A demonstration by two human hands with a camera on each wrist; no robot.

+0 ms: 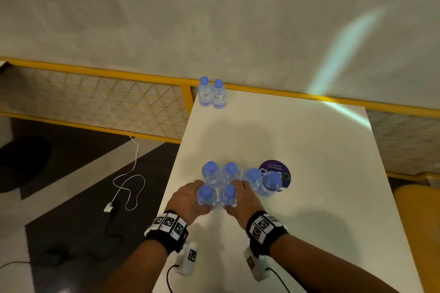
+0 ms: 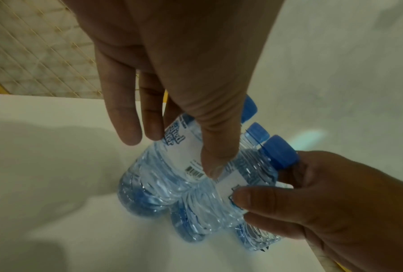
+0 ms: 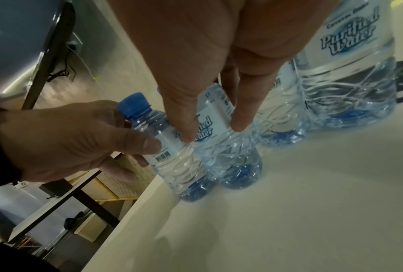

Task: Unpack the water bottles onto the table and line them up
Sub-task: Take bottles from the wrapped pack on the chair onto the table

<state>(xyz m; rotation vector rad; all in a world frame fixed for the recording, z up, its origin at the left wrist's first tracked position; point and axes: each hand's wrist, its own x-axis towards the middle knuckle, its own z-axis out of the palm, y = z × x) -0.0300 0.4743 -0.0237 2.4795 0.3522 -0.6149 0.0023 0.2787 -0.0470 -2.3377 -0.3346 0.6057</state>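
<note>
A white table (image 1: 297,138) runs away from the person, its left edge dropping to dark floor and a yellow mesh railing (image 1: 95,97) beyond. Its far half lies open except for two finished bottles (image 1: 212,93) upright at the far left corner. Near the left edge stands a cluster of six bottles (image 1: 235,181), touching; the rightmost overlaps a purple round sticker (image 1: 277,169). The left hand (image 1: 188,200) grips the near-left bottle (image 1: 206,195); the right hand (image 1: 245,197) pinches the near-right bottle (image 1: 229,195).
</note>
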